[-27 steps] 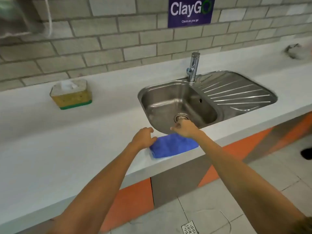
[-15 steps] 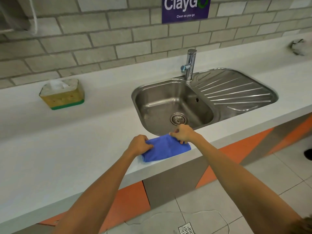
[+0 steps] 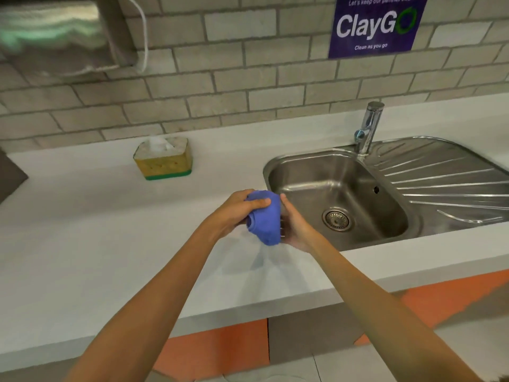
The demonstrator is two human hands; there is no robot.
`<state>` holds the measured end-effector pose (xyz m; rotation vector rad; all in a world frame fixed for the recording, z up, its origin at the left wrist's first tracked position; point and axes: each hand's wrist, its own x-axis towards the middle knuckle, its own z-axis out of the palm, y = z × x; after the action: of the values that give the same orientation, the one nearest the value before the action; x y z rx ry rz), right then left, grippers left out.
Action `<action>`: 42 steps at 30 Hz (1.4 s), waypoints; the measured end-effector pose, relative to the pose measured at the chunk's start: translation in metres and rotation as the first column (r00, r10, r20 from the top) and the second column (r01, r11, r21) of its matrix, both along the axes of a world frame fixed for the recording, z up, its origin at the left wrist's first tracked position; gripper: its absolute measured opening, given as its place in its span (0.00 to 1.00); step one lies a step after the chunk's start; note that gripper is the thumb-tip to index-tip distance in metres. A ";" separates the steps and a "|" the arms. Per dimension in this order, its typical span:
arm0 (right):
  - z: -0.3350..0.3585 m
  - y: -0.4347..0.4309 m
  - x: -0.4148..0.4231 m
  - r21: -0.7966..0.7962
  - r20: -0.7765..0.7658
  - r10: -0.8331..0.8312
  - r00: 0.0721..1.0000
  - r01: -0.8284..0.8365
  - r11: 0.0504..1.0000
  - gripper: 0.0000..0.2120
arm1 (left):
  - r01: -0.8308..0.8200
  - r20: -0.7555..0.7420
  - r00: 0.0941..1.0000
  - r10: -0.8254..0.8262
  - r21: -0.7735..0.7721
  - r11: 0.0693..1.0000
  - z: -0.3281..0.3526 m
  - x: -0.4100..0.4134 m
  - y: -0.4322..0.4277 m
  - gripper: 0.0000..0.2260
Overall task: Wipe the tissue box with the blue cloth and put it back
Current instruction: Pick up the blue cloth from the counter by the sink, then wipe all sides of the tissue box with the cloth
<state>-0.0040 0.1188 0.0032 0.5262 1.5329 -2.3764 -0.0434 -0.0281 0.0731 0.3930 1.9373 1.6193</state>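
Head view: soft bunched blue cloth [image 3: 265, 219] is gripped by left hand [image 3: 237, 209] fingers, right hand [image 3: 296, 226] cupping beside; boxy tissue box [image 3: 163, 158] sits well apart.

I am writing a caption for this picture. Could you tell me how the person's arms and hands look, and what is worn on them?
Both forearms are bare as far as the picture shows them: no sleeve is in view. The left hand and the right hand wear no gloves. I see no watch, bracelet or ring, though the hands are slightly blurred.
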 end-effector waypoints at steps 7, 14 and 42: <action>0.015 -0.074 -0.054 -0.483 -0.093 0.023 0.995 -0.065 0.873 0.36 | -0.094 -0.118 0.990 0.081 -0.108 0.990 0.015 -0.054 -0.063 0.04; 0.033 -0.125 -0.118 -0.161 -0.105 0.110 0.988 -0.126 0.979 0.11 | -0.327 -0.332 0.909 0.253 -0.188 0.926 0.007 -0.113 -0.127 0.10; 0.049 -0.220 -0.295 0.806 -0.325 0.071 0.943 0.237 0.543 0.20 | -0.566 0.564 0.779 0.275 0.443 0.695 -0.057 -0.232 -0.242 0.14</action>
<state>-0.2986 -0.1014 0.0526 0.3759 2.8768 -1.6466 -0.2755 -0.2696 0.0161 -0.2534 1.1631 2.3796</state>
